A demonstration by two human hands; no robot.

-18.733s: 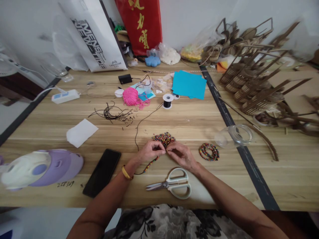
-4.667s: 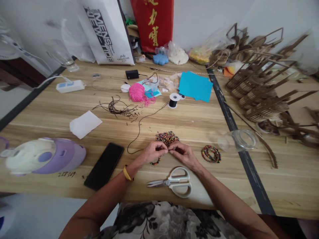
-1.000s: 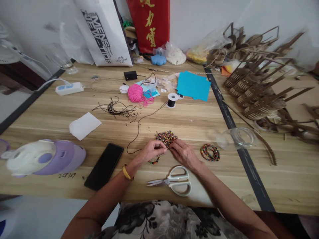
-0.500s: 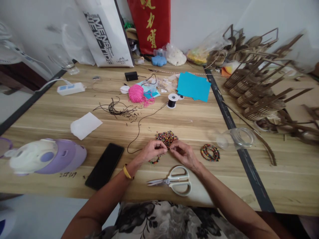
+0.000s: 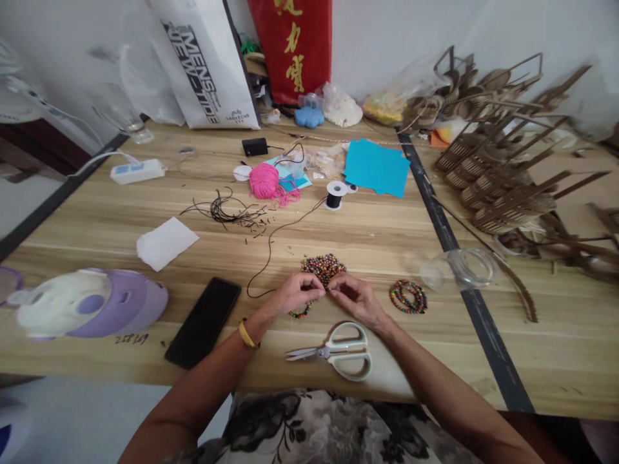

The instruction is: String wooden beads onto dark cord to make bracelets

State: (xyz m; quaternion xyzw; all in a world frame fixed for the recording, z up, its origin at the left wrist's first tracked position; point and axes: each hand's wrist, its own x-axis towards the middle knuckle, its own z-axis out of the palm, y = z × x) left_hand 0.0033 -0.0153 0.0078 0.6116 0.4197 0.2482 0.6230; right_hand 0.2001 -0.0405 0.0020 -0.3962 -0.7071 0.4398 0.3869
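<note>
Multicoloured beads [image 5: 323, 265] lie in a pile just beyond my fingertips. My left hand [image 5: 300, 291] is pinched closed, with a short beaded string [image 5: 302, 313] hanging beneath it and black cord [image 5: 269, 258] running from it to a spool [image 5: 334, 196]. Close to its fingertips, my right hand [image 5: 354, 298] has thumb and forefinger pinched together; whatever sits between them is too small to make out. Finished-looking bead loops [image 5: 409, 296] rest to the right. Scissors [image 5: 333, 352] lie nearer my body, blades pointing left.
On the left are a black phone [image 5: 203, 322], a purple and white bottle [image 5: 97, 304] and white paper [image 5: 167, 243]. Pink yarn [image 5: 264, 181], cut cords [image 5: 227, 210] and blue sheets [image 5: 376, 169] lie farther back. A clear container [image 5: 469, 267] and brown woven baskets [image 5: 503, 187] stand right.
My fingertips have shifted very slightly; both hands stay in nearly the same place above the table. Nothing else has visibly moved.
</note>
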